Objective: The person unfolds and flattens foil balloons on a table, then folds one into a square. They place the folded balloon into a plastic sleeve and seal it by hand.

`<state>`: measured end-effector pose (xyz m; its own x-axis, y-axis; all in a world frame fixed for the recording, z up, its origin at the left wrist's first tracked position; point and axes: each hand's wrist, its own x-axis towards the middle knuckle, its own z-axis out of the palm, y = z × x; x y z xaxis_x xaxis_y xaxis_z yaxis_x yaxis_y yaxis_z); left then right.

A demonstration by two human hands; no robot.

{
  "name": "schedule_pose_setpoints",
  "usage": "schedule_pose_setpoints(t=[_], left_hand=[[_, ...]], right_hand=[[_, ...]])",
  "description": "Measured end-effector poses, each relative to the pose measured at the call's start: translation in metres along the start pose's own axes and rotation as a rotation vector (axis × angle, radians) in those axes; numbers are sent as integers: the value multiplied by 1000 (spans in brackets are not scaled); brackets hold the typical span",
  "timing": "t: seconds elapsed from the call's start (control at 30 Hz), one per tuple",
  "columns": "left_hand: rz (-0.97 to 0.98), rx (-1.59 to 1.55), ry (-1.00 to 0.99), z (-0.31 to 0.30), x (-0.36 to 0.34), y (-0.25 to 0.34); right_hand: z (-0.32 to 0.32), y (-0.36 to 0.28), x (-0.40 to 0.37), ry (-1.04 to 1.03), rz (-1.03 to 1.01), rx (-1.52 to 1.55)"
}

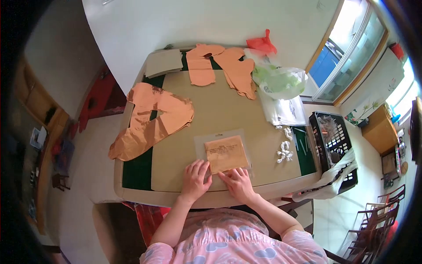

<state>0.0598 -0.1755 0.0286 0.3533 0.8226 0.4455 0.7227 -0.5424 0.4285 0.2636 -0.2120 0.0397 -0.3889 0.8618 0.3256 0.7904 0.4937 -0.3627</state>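
Observation:
A rose-gold foil balloon folded into a flat rectangle point(226, 152), with small printed text on top, lies on the table in front of me. Around its edges shows a clear plastic bag point(200, 143) with a hang hole at the far end. My left hand point(196, 179) has its fingers curled at the balloon's near left corner. At the near edge, my right hand point(238, 184) is closed, thumb and fingers at the balloon and bag. Flat unfolded foil balloons lie to the left point(151, 119) and at the back point(235, 68).
Bundles of white string point(285, 152) lie on the right, near thin sticks point(301, 141). Behind them are clear bags point(285, 112) and a green-white plastic bag point(281, 81). A black crate point(332, 141) stands beyond the right edge. Grey sheets point(163, 63) are stacked back left.

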Motion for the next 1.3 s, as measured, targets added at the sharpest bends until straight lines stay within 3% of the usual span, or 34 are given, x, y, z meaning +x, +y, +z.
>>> schedule_pose_setpoints(t=[0.13, 0.23, 0.33, 0.43, 0.63, 0.93, 1.13, 1.3], left_hand=[[7, 5, -8, 2, 0, -1], [15, 11, -16, 1, 0, -2], [33, 2, -1, 7, -3, -4], [46, 51, -23, 4, -3, -3], [-19, -72, -32, -5, 0, 1], [-28, -6, -27, 11, -4, -12], [45, 50, 54, -12, 19, 39], [261, -114, -64, 33, 50, 88]], right_hand=[[5, 0, 1, -41, -11, -40], [-7, -2, 3, 94, -56, 57], [-13, 29, -16, 218, 356, 172], [-29, 45, -15, 321, 522, -62], [-31, 57, -14, 240, 630, 160], [-33, 57, -12, 222, 655, 143], [-25, 70, -18, 226, 796, 484], [-28, 64, -16, 254, 881, 782]])
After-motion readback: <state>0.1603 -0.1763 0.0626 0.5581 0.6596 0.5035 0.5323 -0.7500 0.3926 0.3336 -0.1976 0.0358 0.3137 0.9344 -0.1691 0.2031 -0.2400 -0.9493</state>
